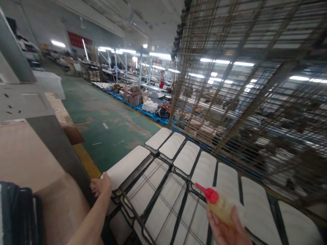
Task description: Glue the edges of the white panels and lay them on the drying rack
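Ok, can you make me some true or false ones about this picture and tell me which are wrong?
1. The right hand holds a bottle. True.
2. The bottle's cap is blue. False: the cap is red.
3. The left hand holds a bottle too. False: it is at the end of a white panel.
4. The floor is mostly green. True.
5. There is only one white panel. False: there are many.

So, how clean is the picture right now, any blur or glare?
Head view: the wire rack on the right is badly smeared; head view: background tube lights glare white; head view: the bottle in the right hand looks slightly soft, while the white panels' outlines are readable.
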`<state>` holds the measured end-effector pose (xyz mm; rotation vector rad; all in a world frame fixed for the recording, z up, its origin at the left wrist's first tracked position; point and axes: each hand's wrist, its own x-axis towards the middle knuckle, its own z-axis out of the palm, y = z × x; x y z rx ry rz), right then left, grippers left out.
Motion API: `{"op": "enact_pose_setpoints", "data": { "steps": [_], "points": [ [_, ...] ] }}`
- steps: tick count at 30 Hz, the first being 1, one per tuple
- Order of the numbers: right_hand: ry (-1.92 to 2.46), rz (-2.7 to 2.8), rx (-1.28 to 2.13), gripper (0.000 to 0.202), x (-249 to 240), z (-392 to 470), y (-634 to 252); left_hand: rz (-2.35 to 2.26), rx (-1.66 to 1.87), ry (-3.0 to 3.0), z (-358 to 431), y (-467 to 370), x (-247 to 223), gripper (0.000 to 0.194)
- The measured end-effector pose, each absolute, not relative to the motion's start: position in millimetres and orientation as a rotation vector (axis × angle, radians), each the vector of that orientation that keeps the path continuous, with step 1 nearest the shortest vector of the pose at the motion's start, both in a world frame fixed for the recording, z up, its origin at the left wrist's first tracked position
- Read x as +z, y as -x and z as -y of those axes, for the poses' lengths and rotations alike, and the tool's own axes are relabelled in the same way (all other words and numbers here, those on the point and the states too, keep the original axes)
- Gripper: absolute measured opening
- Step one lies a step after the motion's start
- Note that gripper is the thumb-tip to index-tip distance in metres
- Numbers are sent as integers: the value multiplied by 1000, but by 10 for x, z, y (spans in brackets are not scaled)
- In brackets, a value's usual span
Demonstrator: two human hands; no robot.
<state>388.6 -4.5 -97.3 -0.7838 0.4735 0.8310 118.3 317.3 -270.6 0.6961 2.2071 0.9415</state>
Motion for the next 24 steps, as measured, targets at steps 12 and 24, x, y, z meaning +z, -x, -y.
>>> {"op": "enact_pose_setpoints", "data": {
  "steps": [12, 24],
  "points": [
    [649, -95, 1241, 11, -299, -702, -2818, -1575, 1480, -1282, -1262, -933, -2012, 39],
    [515, 145, 1556, 38, -124, -668, -1706, -2617, 906, -1136, -800, 1242, -1273, 79]
  ]
}}
